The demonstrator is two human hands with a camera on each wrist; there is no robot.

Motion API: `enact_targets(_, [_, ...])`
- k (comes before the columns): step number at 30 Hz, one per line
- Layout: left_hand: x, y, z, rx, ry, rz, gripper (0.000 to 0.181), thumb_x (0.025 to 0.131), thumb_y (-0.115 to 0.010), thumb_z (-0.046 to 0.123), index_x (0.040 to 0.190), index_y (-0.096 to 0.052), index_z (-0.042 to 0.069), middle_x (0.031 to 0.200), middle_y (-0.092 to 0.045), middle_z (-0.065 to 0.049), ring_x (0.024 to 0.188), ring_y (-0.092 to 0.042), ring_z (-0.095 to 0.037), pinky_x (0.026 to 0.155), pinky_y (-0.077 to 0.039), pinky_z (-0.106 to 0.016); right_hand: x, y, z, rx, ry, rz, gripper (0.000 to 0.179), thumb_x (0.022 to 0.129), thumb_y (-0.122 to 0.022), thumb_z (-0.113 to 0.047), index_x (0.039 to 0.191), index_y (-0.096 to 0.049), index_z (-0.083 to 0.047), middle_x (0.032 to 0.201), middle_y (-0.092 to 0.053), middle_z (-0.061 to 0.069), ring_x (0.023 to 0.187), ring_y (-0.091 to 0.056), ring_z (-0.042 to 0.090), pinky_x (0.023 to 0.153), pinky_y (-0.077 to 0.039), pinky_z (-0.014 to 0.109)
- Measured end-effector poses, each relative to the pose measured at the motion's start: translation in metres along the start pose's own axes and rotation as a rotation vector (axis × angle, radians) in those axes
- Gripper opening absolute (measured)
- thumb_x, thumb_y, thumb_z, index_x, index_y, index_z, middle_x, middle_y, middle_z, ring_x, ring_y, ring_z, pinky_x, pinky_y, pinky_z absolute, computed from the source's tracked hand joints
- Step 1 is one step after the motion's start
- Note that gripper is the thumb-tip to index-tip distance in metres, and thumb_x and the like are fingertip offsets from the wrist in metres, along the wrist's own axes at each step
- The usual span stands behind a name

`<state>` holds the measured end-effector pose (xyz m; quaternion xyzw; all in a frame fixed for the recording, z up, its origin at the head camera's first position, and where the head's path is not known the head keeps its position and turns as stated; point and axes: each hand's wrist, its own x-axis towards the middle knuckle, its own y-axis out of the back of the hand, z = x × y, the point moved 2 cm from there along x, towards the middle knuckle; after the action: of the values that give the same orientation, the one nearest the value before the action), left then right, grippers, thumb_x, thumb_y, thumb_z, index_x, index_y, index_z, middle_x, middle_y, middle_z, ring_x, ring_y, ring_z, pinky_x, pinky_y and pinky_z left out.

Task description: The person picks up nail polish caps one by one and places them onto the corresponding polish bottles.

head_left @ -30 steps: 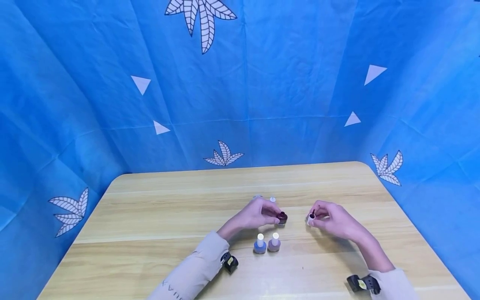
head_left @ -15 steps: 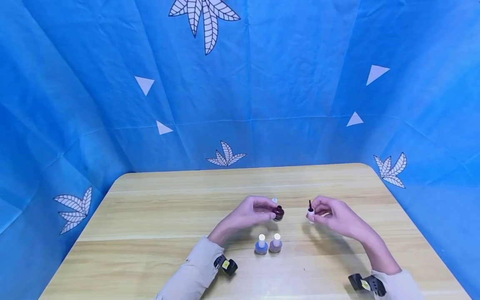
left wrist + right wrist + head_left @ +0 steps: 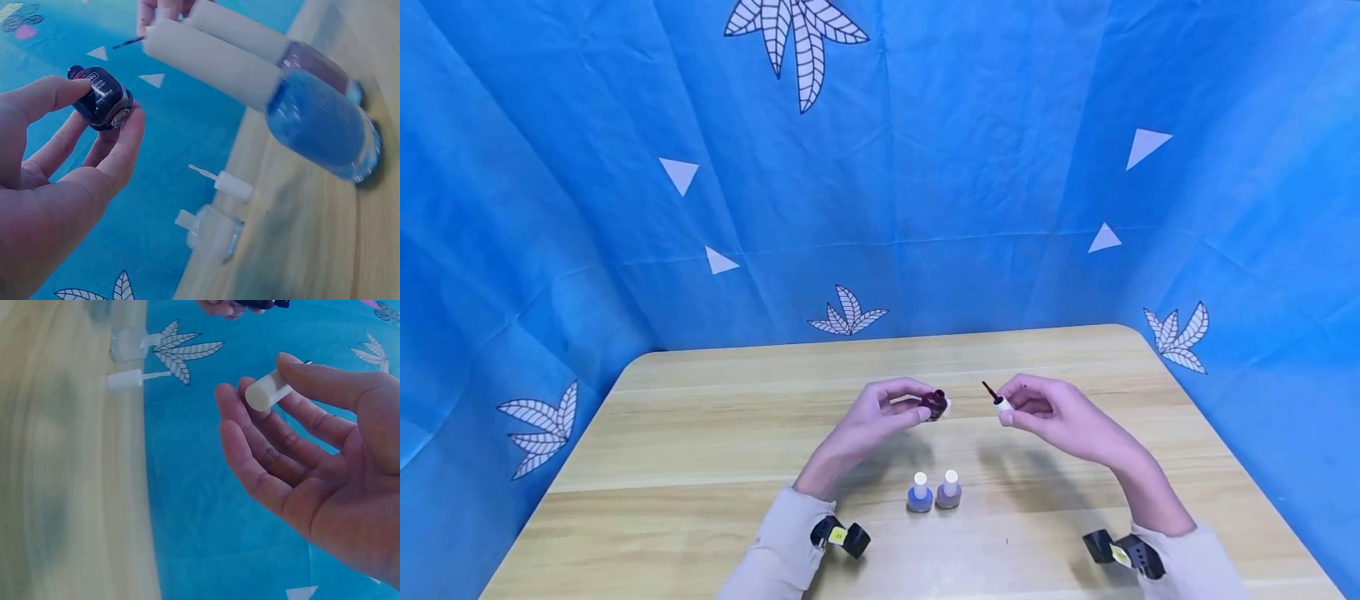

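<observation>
My left hand (image 3: 880, 412) grips a dark red nail polish bottle (image 3: 934, 405) between thumb and fingers, above the table. The bottle's neck is uncapped and it tilts, as the left wrist view shows. My right hand (image 3: 1060, 412) pinches a white brush cap (image 3: 269, 392), whose dark brush points up and to the left, apart from the bottle. Nearer the body, a blue nail polish bottle (image 3: 919, 498) and a mauve one (image 3: 949, 496) stand upright side by side with white caps on. An uncapped clear bottle (image 3: 212, 231) stands beside another white brush cap (image 3: 234, 186), its brush upward.
The wooden table (image 3: 700, 433) reaches back to a blue cloth (image 3: 970, 167) printed with leaves and triangles. In the head view my left hand hides most of the clear bottle. Each wrist wears a black camera on a strap.
Both hands have risen and moved farther from the body. The dark red bottle has shifted left and up. The brush in my right hand now slants to the left.
</observation>
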<state>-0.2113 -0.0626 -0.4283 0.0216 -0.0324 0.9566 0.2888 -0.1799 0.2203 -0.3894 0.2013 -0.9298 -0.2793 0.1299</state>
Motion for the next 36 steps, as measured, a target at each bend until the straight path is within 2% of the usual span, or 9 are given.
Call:
enact_targets(7, [-0.006,0.0,0.008,-0.038,-0.022,0.066,0.032,0.095,-0.071,0.004,0.126,-0.067,0.0,0.127,-0.067,-0.015,0.116,-0.068,-0.026,0.104,-0.054,-0.037,0.002,0.006,-0.012,0.019,0.013,0.012,0.022,0.099,-0.07,-0.017,0.117,-0.07,-0.003,0.099,-0.071,0.003,0.091,-0.067,0.019,0.081,-0.06,0.026])
enact_targets(12, [-0.01,0.001,0.012,-0.116,-0.038,0.112,0.034,0.095,-0.067,-0.002,0.128,-0.065,-0.004,0.13,-0.065,-0.02,0.116,-0.068,-0.026,0.105,-0.053,-0.038,0.003,0.007,-0.019,0.026,0.028,0.024,0.023,0.101,-0.067,-0.014,0.121,-0.071,-0.003,0.101,-0.07,0.005,0.088,-0.065,0.019,0.075,-0.059,0.026])
enact_targets(16, [-0.014,0.0,0.017,-0.149,-0.054,0.147,0.033,0.096,-0.065,0.0,0.129,-0.065,-0.004,0.132,-0.065,-0.02,0.118,-0.066,-0.026,0.107,-0.052,-0.037,0.001,0.008,-0.024,0.048,0.052,0.065,0.023,0.1,-0.068,-0.011,0.122,-0.072,-0.004,0.105,-0.069,0.008,0.086,-0.064,0.016,0.07,-0.058,0.026])
enact_targets(18, [-0.016,0.0,0.02,-0.152,-0.058,0.158,0.033,0.097,-0.065,0.001,0.129,-0.066,-0.003,0.132,-0.065,-0.019,0.119,-0.065,-0.025,0.107,-0.052,-0.036,0.0,0.009,-0.027,0.066,0.05,0.093,0.024,0.099,-0.07,-0.011,0.121,-0.072,-0.005,0.11,-0.07,0.009,0.091,-0.066,0.015,0.073,-0.059,0.025])
enact_targets(21, [-0.018,0.0,0.022,-0.182,-0.062,0.153,0.032,0.097,-0.064,-0.001,0.129,-0.066,-0.003,0.133,-0.064,-0.02,0.121,-0.064,-0.026,0.108,-0.051,-0.037,-0.002,0.01,-0.03,0.091,0.03,0.139,0.024,0.095,-0.075,-0.013,0.118,-0.071,-0.006,0.113,-0.07,0.008,0.099,-0.069,0.016,0.082,-0.06,0.024])
enact_targets(24, [-0.021,-0.001,0.024,-0.217,-0.063,0.139,0.029,0.097,-0.064,-0.001,0.126,-0.068,-0.001,0.133,-0.063,-0.021,0.12,-0.065,-0.027,0.108,-0.051,-0.038,-0.004,0.01,-0.032,0.113,0.023,0.171,0.024,0.094,-0.077,-0.012,0.115,-0.069,-0.006,0.112,-0.069,0.009,0.1,-0.071,0.018,0.085,-0.061,0.025])
enact_targets(30, [-0.027,-0.004,0.028,-0.334,-0.077,0.111,0.025,0.097,-0.063,-0.004,0.12,-0.072,0.003,0.134,-0.059,-0.026,0.118,-0.065,-0.033,0.109,-0.05,-0.043,-0.005,0.008,-0.035,0.134,0.054,0.212,0.018,0.095,-0.075,-0.012,0.112,-0.072,-0.009,0.105,-0.071,0.008,0.09,-0.071,0.016,0.074,-0.06,0.026])
enact_targets(33, [-0.028,-0.004,0.032,-0.335,-0.079,0.119,0.025,0.097,-0.063,-0.004,0.119,-0.072,0.003,0.134,-0.059,-0.026,0.119,-0.065,-0.033,0.108,-0.051,-0.043,-0.005,0.007,-0.036,0.152,0.051,0.237,0.017,0.096,-0.074,-0.012,0.113,-0.075,-0.011,0.1,-0.071,0.006,0.079,-0.066,0.017,0.064,-0.056,0.027])
enact_targets(36, [-0.029,-0.005,0.035,-0.306,-0.079,0.136,0.026,0.098,-0.063,-0.003,0.123,-0.07,0.0,0.134,-0.061,-0.025,0.12,-0.064,-0.032,0.108,-0.051,-0.041,-0.006,0.007,-0.038,0.184,0.054,0.246,0.02,0.096,-0.074,-0.011,0.116,-0.075,-0.008,0.104,-0.071,0.007,0.077,-0.065,0.019,0.065,-0.056,0.026])
